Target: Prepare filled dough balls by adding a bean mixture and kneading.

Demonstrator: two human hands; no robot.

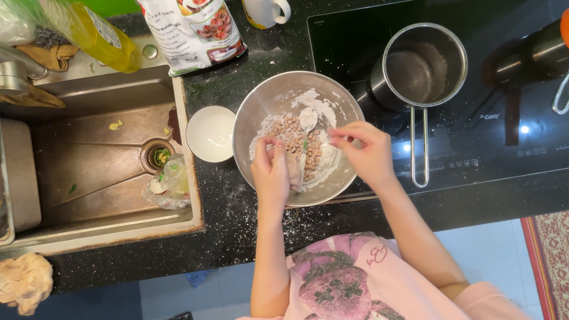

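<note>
A steel mixing bowl stands on the black speckled counter, holding small tan dough balls dusted in white flour, with a spoon lying among them. My left hand is over the bowl's near side, fingers curled around a lump of tan dough. My right hand hovers over the bowl's right rim, thumb and fingertips pinched together on a tiny bit of dough or flour; what it pinches is too small to tell.
A small white dish sits left of the bowl. A steel sink lies further left, with a yellow bottle and a flour bag behind. On the induction hob at right stand a steel saucepan and a dark pot. A mug stands at the back.
</note>
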